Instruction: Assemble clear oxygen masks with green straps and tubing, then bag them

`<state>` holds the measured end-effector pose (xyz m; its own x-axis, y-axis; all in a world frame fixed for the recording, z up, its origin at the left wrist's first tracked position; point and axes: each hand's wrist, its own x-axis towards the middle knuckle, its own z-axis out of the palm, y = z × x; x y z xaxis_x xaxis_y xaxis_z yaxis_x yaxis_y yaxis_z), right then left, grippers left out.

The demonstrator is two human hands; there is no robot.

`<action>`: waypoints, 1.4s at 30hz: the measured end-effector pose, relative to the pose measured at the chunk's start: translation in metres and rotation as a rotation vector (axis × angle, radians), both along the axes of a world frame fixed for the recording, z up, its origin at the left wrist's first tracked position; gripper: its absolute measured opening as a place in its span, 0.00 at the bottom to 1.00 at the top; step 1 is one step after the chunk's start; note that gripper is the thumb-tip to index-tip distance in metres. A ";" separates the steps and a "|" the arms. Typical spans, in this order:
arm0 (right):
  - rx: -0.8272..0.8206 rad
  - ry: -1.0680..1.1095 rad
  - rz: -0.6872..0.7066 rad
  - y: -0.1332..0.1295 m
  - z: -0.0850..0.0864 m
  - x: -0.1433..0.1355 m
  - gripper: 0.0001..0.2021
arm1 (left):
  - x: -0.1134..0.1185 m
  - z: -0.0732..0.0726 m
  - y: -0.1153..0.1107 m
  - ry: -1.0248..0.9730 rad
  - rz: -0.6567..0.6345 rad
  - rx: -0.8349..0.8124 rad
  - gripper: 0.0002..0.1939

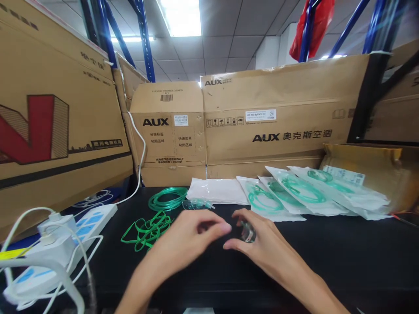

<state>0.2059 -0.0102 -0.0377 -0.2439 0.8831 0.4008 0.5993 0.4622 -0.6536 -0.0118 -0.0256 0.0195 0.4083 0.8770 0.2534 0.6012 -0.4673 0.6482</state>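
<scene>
Over the middle of the black table, my left hand has its thumb and forefinger brought together. Whatever is between those fingertips, if anything, is too small to see. Facing it, my right hand curls its fingers round a small clear, shiny plastic piece, while its thumb and forefinger stay apart. A coil of green tubing lies behind my left hand, beside a clear plastic mask-like part. Flat green elastic straps sit in a tangle left of my left wrist.
Several clear-fronted pouches with green tubing overlap at the back right, and a white pouch lies face down beside them. A white power strip with plugs and cables runs along the left. Cardboard boxes wall off the back.
</scene>
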 end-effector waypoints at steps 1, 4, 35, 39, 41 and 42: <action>-0.011 -0.017 0.015 0.000 -0.003 -0.002 0.21 | 0.013 -0.005 -0.002 -0.003 -0.044 -0.001 0.17; -0.052 -0.035 0.039 0.001 -0.009 -0.003 0.22 | 0.035 -0.022 0.001 -0.031 -0.047 0.019 0.16; -0.189 0.408 0.197 0.013 0.009 0.018 0.21 | 0.026 -0.041 0.036 -0.531 -0.146 -0.333 0.18; -0.194 0.508 0.290 0.012 0.011 0.015 0.17 | 0.029 -0.045 0.037 -0.543 -0.170 -0.330 0.19; -0.174 0.526 0.277 0.012 0.011 0.013 0.16 | 0.030 -0.047 0.038 -0.563 -0.168 -0.303 0.19; -0.162 0.526 0.259 0.013 0.011 0.013 0.16 | 0.030 -0.048 0.038 -0.586 -0.157 -0.285 0.19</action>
